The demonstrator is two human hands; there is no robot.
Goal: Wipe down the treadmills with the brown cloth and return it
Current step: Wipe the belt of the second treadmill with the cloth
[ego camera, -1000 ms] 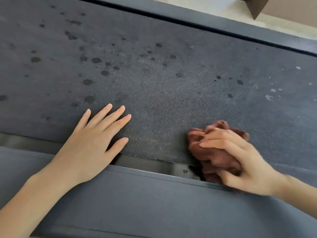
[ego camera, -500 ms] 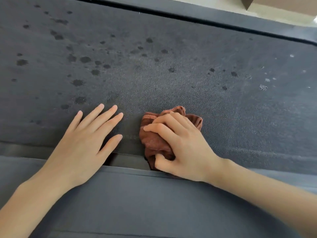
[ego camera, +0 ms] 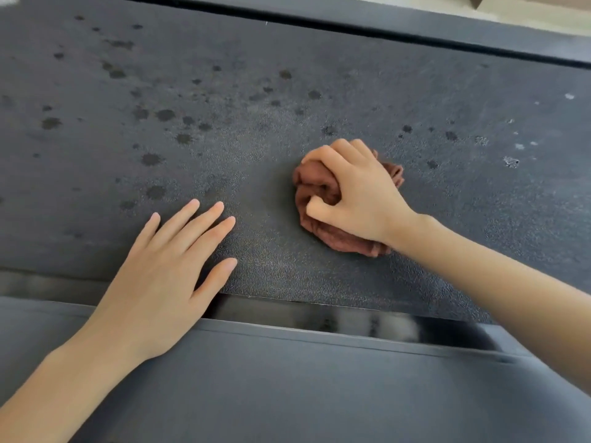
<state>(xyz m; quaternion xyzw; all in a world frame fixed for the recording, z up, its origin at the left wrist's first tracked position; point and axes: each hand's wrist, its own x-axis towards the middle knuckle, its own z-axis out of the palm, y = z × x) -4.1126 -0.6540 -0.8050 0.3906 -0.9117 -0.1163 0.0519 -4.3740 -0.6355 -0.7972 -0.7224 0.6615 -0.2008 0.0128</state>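
Head view: my left hand (ego camera: pixel 156 282) lies flat, fingers (ego camera: pixel 198 226) straight and spread, on the near edge of the treadmill belt (ego camera: pixel 256 129), with its heel over the grey side rail (ego camera: pixel 287 385). Dark spots (ego camera: pixel 164 115) dot the belt beyond it. Further right, well apart from it, my right hand (ego camera: pixel 361 193) presses down mid-belt, fingers curled tight around the bunched brown cloth (ego camera: pixel 319 187).

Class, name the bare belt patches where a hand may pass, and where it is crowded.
Free: the belt right of the brown cloth, to the far rail; the strip between left hand and cloth. Crowded: where the right hand grips the cloth.
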